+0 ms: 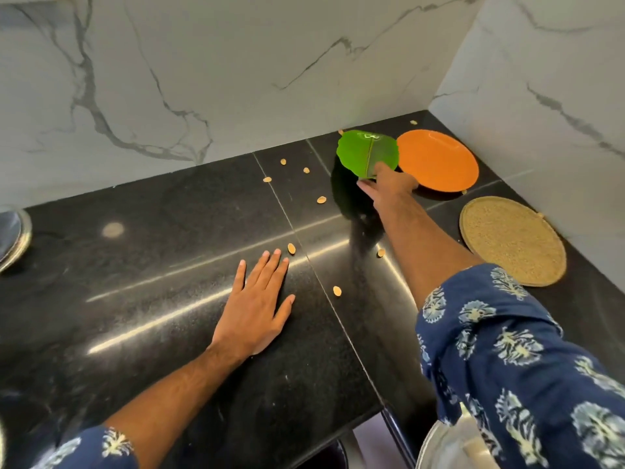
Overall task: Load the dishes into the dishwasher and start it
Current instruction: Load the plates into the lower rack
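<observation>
A green leaf-shaped plate (363, 152) is tilted up off the black counter (152, 248) near the back corner, with my right hand (389, 187) gripping its near edge. Just right of it an orange round plate (439, 160) lies flat on the counter. My left hand (257, 306) rests flat on the counter with fingers spread, holding nothing. The dishwasher is not in view.
A round woven mat (512, 240) lies at the right by the marble wall (558, 113). Several small tan shells (321, 199) are scattered over the counter. A metal-rimmed dish (15, 238) shows at the left edge, a shiny metal object (453, 448) at the bottom right.
</observation>
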A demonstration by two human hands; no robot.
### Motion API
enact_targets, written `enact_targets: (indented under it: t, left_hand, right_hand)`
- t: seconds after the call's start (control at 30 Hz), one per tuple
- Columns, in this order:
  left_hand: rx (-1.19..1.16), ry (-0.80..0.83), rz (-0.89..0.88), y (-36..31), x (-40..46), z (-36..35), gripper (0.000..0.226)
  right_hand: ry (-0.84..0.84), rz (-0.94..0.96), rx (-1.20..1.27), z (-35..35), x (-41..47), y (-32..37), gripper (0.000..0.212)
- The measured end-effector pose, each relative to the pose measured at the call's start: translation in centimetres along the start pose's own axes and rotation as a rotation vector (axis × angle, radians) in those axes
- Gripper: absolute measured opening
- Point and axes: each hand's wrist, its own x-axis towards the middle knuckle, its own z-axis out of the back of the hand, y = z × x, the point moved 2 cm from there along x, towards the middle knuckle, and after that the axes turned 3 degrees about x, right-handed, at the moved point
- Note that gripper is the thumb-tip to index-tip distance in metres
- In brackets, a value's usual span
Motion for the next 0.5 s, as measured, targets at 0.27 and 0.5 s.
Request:
enact_targets:
  t: [0.27,0.5]
  left_hand:
    - [-0.031,-0.008,-0.05,0.1,0.0,-0.1,0.065]
    - [-0.592,-0.192,-0.234,-1.0,-2.4,3.4,0.046]
  right_hand:
    - [0.184,-0.009,0.219,8.0,-12.7,1.8,0.033]
    - [0.037,0.127,0.059,22.5,-31.5,1.0,0.033]
